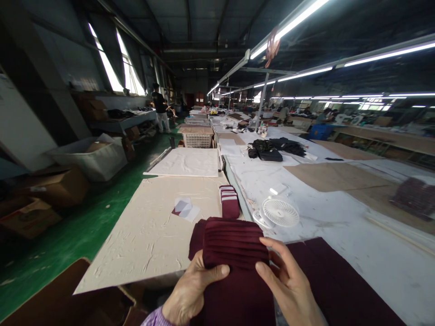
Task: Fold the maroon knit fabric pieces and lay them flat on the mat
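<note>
I hold a stack of folded maroon fabric pieces (234, 246) at the near edge of the table. My left hand (192, 292) grips its left lower side, thumb laid across the top. My right hand (288, 280) clasps the right side, thumb and fingers curled onto the cloth. More maroon cloth (326, 280) lies spread under and to the right of the stack. A smaller maroon bundle with white stripes (229, 200) rests just beyond, on the cream board (149, 231).
A small white fan (277, 213) lies on the white table (340, 213) right of the bundle. Paper slips (185, 208) sit on the cream board. Black garments (272, 149) lie farther back. Cardboard boxes (50, 190) and a green floor are at left; people work in the distance.
</note>
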The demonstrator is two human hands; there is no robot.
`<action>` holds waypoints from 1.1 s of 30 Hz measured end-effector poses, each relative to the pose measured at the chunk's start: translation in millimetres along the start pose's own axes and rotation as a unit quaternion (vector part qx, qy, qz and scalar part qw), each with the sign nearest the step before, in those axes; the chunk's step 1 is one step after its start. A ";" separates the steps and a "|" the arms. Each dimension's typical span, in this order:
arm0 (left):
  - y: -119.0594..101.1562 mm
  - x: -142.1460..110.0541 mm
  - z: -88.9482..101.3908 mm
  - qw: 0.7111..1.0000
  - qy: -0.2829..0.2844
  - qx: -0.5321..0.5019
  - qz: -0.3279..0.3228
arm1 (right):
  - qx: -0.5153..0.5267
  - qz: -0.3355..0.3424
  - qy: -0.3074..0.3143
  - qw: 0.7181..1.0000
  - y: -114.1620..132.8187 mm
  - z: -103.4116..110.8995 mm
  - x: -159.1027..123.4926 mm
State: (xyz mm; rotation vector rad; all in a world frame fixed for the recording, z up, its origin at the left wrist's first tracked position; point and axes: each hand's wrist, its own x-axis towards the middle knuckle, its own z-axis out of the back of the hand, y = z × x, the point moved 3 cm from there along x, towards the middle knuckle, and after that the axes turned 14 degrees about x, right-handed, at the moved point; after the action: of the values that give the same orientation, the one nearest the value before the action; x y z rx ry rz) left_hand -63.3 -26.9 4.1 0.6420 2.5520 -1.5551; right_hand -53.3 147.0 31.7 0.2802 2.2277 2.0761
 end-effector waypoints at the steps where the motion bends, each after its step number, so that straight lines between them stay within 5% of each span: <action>1: -0.7 -0.8 -1.1 1.000 0.008 0.002 0.000 | 0.011 -0.018 0.007 1.000 0.3 -1.0 0.4; 6: -0.4 -1.8 0.3 1.000 0.001 0.001 -0.011 | 0.080 -0.079 0.070 0.991 0.2 -7.3 -1.4; 11: -0.4 -1.2 2.5 0.999 -0.033 -0.019 -0.009 | -0.018 -0.059 0.135 0.989 5.4 -14.6 -5.4; 25: -1.4 -2.7 1.0 0.999 -0.007 -0.019 -0.028 | -0.109 -0.003 0.115 0.987 2.0 -14.6 -3.7; 33: -2.6 -5.4 -1.2 1.000 0.016 -0.004 -0.014 | 0.015 -0.004 0.056 0.998 5.1 -5.4 9.2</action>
State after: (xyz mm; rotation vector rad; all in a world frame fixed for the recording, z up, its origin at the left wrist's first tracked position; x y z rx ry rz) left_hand -59.2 -28.5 8.3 0.6389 2.5999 -1.5551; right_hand -62.9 143.8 37.8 0.1601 2.3205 2.1052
